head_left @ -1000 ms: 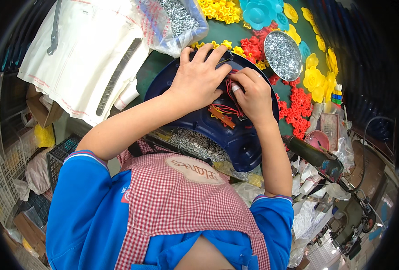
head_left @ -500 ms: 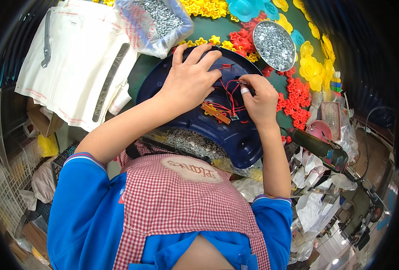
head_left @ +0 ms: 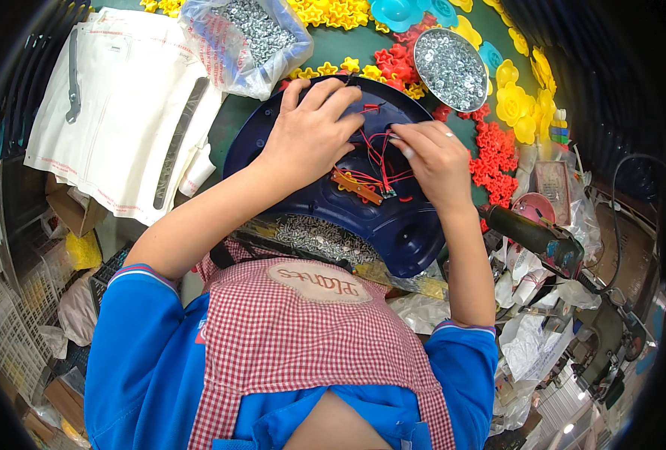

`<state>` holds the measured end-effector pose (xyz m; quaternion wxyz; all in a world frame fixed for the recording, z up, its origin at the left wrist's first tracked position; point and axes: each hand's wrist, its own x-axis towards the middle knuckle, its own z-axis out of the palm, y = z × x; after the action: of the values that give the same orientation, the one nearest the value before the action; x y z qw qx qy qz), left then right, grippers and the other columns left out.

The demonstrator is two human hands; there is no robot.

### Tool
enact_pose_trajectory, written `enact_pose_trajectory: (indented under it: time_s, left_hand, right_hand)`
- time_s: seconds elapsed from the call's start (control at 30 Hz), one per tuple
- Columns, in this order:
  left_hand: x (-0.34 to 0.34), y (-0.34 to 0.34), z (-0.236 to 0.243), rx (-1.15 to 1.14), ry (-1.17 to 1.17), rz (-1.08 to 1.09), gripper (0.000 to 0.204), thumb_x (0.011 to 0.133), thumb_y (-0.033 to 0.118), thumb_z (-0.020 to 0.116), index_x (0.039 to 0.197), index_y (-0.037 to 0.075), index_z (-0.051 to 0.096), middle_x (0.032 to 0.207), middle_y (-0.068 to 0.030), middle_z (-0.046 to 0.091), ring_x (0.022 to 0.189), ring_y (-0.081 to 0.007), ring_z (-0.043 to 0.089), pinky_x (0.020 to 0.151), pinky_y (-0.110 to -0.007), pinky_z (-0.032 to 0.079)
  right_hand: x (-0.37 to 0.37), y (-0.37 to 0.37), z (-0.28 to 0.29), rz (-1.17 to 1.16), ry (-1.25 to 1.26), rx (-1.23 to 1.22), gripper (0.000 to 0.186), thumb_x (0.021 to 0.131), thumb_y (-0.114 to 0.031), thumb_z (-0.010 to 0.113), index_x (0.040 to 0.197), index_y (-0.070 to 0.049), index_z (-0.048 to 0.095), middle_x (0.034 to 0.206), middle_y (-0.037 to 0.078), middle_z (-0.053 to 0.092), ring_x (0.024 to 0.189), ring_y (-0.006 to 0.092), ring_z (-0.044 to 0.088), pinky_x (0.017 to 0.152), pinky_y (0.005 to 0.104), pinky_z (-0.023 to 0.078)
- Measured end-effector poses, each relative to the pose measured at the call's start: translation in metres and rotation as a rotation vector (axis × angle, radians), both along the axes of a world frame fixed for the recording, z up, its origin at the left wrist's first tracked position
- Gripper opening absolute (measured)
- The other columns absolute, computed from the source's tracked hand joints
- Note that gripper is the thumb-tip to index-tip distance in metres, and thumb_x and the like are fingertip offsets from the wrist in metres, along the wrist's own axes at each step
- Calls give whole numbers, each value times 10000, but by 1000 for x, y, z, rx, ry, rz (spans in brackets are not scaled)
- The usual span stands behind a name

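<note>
Right hand (head_left: 439, 159) just slid toward the right edge of the navy plastic shell (head_left: 414, 251), pinching red wires (head_left: 384, 178) so they showed better; couldn't tell if left hand (head_left: 309, 136) gripped anything.

Navy shell (head_left: 310, 201), red wires (head_left: 380, 155), red-checked apron (head_left: 303, 337)

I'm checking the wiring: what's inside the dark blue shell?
Red wires, a brown strip and a small board. The left hand covers part of the shell; what's underneath can't be seen.
</note>
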<state>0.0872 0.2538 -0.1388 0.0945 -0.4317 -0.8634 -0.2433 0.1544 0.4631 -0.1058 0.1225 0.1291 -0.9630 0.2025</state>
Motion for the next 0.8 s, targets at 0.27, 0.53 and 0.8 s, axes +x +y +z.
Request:
enact_pose_trajectory:
  time_s: [0.27,0.53,0.8]
  left_hand:
    - [4,39,1,-39,116,-113,87,745,179,629,798,138,684,1056,1,578,1037,-170,520,793,-310,395]
    - [3,-18,28,-14,-29,-142,262,674,147,769,911,113,662,1012,-25,633,992,-232,597,840,-363,475]
    - [53,-94,26,-102,-173,-246,404,655,256,797,1022,112,708,1219,-47,647,1097,-247,607,901,-393,490]
  right_hand:
    - [26,-1,9,-135,74,239,166,716,-32,680,873,-74,716,848,30,612,828,226,588,732,349,499]
    - [33,-2,0,-138,-4,262,143,737,-28,647,879,-41,657,879,67,614,832,253,594,749,341,507]
    - [46,-4,7,-198,-44,83,169,772,-4,685,935,-46,672,935,77,663,811,261,655,706,344,536]
